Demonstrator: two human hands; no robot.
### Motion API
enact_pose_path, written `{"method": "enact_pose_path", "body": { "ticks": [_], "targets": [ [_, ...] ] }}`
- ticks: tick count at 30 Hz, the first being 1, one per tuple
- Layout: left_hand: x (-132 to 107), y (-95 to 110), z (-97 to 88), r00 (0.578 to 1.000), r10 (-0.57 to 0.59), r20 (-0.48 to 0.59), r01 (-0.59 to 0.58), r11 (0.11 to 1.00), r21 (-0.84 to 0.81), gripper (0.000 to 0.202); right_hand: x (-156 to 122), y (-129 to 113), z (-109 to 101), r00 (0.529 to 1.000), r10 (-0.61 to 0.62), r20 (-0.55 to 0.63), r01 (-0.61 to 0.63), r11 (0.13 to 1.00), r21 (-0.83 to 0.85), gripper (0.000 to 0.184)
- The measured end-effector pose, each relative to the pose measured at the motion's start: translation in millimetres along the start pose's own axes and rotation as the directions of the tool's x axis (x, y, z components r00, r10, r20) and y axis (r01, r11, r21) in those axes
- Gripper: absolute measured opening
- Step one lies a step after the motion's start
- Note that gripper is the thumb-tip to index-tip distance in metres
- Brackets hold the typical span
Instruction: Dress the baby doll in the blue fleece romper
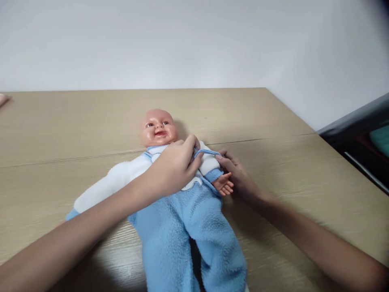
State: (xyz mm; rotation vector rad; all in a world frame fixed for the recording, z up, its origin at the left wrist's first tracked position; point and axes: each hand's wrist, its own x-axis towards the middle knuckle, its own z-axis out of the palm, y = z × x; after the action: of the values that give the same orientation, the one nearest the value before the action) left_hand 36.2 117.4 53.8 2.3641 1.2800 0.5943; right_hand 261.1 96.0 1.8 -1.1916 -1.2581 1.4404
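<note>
A baby doll (159, 129) in a fleecy white-and-blue outfit (170, 221) lies face up on the wooden table. Across its chest, my left hand (178, 168) is closed, thumb and fingers pinching a thin blue strap (209, 151) of the outfit. The strap stretches sideways over the doll's white sleeve. At its other end my right hand (238, 174) pinches it between thumb and fingers, beside the doll's small bare hand (224, 184). My left hand covers part of the chest. The doll's other sleeve (112, 184) is spread out to the left.
The table (91, 121) has a seam running across it and meets a pale wall (182, 44) at the back. A dark-framed object with something green (381, 138) stands beyond the right edge. Something pinkish (3, 99) shows at the far left.
</note>
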Motion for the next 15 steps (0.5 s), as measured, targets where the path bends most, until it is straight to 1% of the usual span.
{"method": "enact_pose_path", "body": {
  "ticks": [1, 2, 6, 8, 11, 15],
  "targets": [
    [0.5, -0.1, 0.2, 1.000, -0.017, 0.004, 0.017, 1.000, -0.009, 0.011, 1.9, -0.1, -0.2, 0.999, -0.027, -0.025, 0.027, 1.000, -0.008, 0.039],
    [0.8, 0.1, 0.1, 1.000, -0.027, 0.006, 0.027, 0.999, -0.019, 0.011, 4.1, 0.0, -0.3, 0.999, -0.023, -0.044, 0.024, 1.000, 0.016, 0.040],
    [0.9, 3.1, -1.5, 1.000, -0.020, 0.021, 0.021, 0.996, -0.087, 0.011, 18.0, 1.9, 2.6, 0.994, 0.086, -0.067, -0.078, 0.990, 0.120, 0.039],
    [0.5, 5.0, -2.3, 1.000, -0.028, 0.002, 0.028, 0.993, -0.112, 0.013, 27.7, 2.1, 6.5, 0.994, 0.097, -0.053, -0.089, 0.987, 0.135, 0.040],
    [0.4, 6.3, -2.6, 0.998, -0.053, -0.036, 0.049, 0.994, -0.101, 0.013, 40.6, -0.4, 13.3, 0.995, 0.101, 0.002, -0.100, 0.986, 0.136, 0.042],
    [2.2, 3.5, -2.0, 0.995, -0.020, -0.099, 0.015, 0.998, -0.057, 0.009, 44.3, -6.1, 15.9, 0.998, 0.059, 0.025, -0.062, 0.989, 0.136, 0.046]
  ]
}}
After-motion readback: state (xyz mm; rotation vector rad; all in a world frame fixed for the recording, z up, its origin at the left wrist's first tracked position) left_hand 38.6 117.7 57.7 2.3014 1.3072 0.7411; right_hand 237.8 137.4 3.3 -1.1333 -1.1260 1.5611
